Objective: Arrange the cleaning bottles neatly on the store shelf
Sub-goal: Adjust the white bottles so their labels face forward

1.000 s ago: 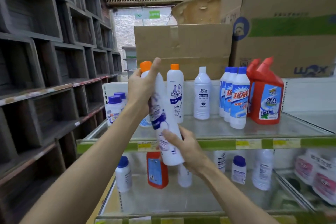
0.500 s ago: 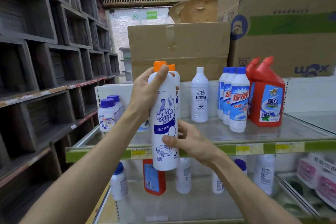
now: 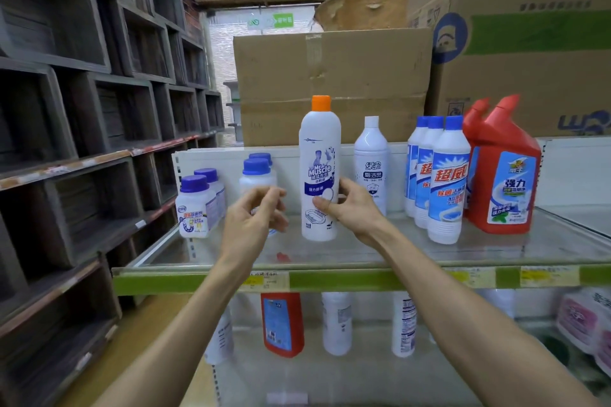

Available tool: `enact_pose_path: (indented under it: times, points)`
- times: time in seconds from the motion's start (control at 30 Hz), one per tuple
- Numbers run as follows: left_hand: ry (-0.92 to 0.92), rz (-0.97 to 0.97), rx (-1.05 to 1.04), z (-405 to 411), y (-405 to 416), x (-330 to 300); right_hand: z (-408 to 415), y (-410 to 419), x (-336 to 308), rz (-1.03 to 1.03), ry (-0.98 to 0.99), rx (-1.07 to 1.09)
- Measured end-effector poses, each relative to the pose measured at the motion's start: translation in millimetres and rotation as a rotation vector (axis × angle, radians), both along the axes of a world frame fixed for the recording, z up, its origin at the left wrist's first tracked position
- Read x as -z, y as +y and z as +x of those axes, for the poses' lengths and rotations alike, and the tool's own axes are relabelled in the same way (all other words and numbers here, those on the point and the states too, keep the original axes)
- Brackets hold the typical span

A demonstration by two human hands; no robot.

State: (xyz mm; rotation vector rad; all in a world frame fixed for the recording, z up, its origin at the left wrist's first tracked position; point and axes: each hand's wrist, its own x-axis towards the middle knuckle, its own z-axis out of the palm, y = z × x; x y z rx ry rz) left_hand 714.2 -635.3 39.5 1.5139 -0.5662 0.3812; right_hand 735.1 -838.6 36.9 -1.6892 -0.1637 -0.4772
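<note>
A tall white bottle with an orange cap [image 3: 319,155] stands upright on the glass shelf [image 3: 380,251], label facing me. My right hand [image 3: 350,208] grips its lower half from the right. My left hand [image 3: 256,218] hovers just left of it, fingers apart and holding nothing, in front of two short blue-capped jars [image 3: 256,172]. To the right stand a white bottle with a white cap [image 3: 372,158], three blue-capped white bottles [image 3: 446,182] in a row, and two red angled-neck bottles [image 3: 502,175].
Two more blue-capped jars [image 3: 195,205] stand at the shelf's left end. Cardboard boxes [image 3: 330,82] sit behind and above the shelf. A lower shelf holds a red bottle [image 3: 282,324] and several white ones. Dark wooden cubbies [image 3: 82,109] line the left wall.
The orange-capped bottle went from held in the air by both hands to standing on the shelf. My left hand has let go of its top and dropped to its left.
</note>
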Motion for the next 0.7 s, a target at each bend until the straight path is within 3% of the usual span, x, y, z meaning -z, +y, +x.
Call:
enact_pose_path:
  times: [0.7]
  points:
    - [0.099,-0.022,0.145,6.8,-2.6,44.0,23.8,2.4,14.8,-0.127,0.040,0.091]
